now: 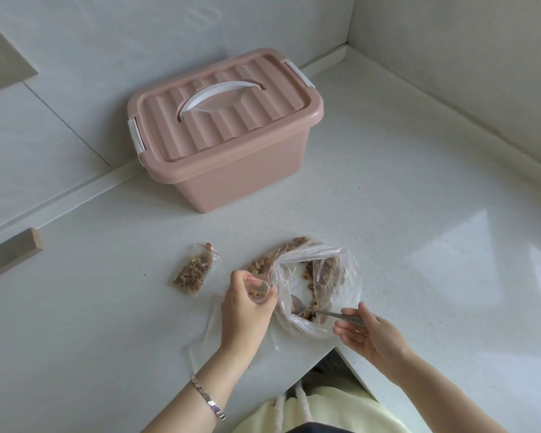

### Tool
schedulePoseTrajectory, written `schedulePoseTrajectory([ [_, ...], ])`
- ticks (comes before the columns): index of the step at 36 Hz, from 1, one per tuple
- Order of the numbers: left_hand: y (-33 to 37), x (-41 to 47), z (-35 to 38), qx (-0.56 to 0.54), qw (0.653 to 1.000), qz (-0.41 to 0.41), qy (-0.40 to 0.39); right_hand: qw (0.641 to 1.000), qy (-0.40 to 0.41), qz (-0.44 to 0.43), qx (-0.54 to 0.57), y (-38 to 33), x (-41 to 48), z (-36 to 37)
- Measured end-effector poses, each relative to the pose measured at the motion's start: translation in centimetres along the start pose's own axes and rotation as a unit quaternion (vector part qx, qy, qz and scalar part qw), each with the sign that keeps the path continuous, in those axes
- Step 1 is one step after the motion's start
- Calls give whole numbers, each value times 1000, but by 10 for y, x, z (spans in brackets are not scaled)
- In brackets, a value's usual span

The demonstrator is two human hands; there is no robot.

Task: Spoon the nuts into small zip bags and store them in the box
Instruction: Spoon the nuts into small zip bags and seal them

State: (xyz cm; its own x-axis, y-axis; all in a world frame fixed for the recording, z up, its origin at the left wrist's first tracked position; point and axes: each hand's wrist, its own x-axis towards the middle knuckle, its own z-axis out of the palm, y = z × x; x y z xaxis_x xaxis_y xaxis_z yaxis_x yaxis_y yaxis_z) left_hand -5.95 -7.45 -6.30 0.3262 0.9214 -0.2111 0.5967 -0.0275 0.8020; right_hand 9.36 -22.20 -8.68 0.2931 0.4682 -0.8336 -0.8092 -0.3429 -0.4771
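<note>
The left hand (244,307) is curled round a small zip bag (257,288), pinching its mouth open, a few nuts inside. The right hand (372,334) pinches a thin metal spoon (331,314), bowl down in the crinkled clear bag of nuts (291,276). At ten o'clock from the left hand, a filled pouch (194,271) lies flat. At twelve, the ribbed pink box (231,151), lid on.

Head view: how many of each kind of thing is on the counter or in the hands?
Box: 1
Spoon: 1
Big bag: 1
Small bags, not empty: 3: far-left bag, middle bag, held bag in the left hand
Total: 6, leaving out the empty bags by the left wrist, too clear to count.
</note>
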Motion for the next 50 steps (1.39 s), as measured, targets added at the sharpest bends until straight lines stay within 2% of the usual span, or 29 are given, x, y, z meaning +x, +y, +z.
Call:
schedulePoseTrajectory([
  [8, 9, -4, 4, -5, 999, 38, -1, 997, 30, -54, 43, -6, -7, -23],
  [18, 14, -6, 16, 52, 995, 77, -34, 979, 45, -198, -18, -31, -35, -18],
  [27, 21, -6, 22, 36, 995, 69, -67, 950, 40, -304, -61, -36, -68, 18],
  [34, 23, -4, 23, 1, 995, 59, -76, 901, 47, -401, -158, -21, -78, 34],
  [40, 23, -4, 22, -10, 995, 60, -75, 818, 56, -495, -289, -19, -84, 32],
  [42, 21, -4, 22, -11, 996, 52, -75, 806, 63, -509, -295, -20, -83, 30],
  [46, 18, -5, 20, -21, 996, 41, -75, 836, 103, -477, -251, -24, -75, 24],
  [50, 12, -4, 14, -17, 997, 57, -48, 863, 134, -402, -276, -22, -54, 11],
])
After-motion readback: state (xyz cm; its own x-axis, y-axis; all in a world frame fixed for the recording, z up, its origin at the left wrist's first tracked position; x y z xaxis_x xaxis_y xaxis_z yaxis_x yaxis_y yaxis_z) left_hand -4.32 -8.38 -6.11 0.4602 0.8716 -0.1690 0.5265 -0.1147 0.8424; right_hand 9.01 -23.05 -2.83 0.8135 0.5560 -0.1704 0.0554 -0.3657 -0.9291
